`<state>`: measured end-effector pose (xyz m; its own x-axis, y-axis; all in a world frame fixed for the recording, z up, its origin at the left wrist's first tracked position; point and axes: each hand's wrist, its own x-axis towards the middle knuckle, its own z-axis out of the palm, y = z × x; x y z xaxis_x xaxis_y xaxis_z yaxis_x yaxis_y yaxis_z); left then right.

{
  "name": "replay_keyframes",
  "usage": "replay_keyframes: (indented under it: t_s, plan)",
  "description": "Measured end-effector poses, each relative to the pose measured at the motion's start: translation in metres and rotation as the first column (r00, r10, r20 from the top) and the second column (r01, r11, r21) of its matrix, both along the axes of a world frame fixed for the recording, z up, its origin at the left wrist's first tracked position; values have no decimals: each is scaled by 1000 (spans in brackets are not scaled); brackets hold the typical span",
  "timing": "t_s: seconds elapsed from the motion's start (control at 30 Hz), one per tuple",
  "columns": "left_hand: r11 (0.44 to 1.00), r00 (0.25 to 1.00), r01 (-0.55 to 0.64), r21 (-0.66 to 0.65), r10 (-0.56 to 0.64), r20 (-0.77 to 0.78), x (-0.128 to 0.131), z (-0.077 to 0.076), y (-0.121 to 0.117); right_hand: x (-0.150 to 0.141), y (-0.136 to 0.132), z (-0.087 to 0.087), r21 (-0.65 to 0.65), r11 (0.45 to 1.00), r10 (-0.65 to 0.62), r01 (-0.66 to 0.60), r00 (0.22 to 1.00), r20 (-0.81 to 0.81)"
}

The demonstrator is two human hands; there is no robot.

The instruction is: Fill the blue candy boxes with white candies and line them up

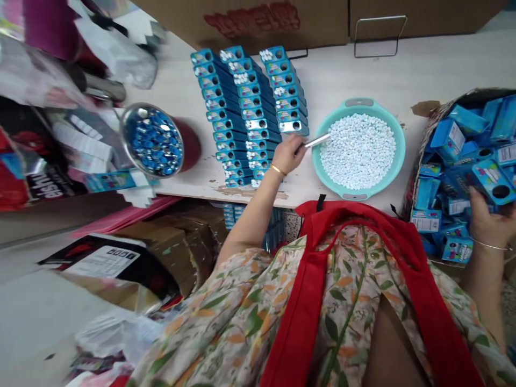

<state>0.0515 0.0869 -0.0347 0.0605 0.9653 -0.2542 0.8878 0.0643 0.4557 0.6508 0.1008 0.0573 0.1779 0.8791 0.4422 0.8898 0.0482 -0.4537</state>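
Pale bench [330, 80] carries three rows of blue boxes [248, 102], seven in the shortest; red writing on one rear carton [250, 21] is unclear. One pot [189, 142] of blue discs stands left. Left hand [287, 155] grips a metal utensil [318, 141] at one pellet bowl [399, 145]; right hand [489, 220] grips a box [494, 180] over the crammed bin [415, 161].

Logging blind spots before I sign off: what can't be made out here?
Head view, all:
- Grip end of metal tool: under the left hand.
- Far side of right hand: cut off by right edge.
- Small print on held box: too small, blurred.
- Floor of basin: buried under white pellets.
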Motion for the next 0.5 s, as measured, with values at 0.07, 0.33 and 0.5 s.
replay_keyframes:
  t_s: [0.07, 0.33, 0.5]
  plan:
    - [970, 979, 203, -132, -203, 19, 29, 12, -8, -33, -1, 6, -6, 992, 119, -122, 978, -172]
    - [905, 978, 194, -378, -208, 3, 172, -18, 5, -124, -41, -9, -398, 797, 54, -454, 710, -702]
    - [952, 990, 55, -301, -12, 143, 221, -51, 27, -137, -59, -38, -413, 769, -1, -487, 646, -763]
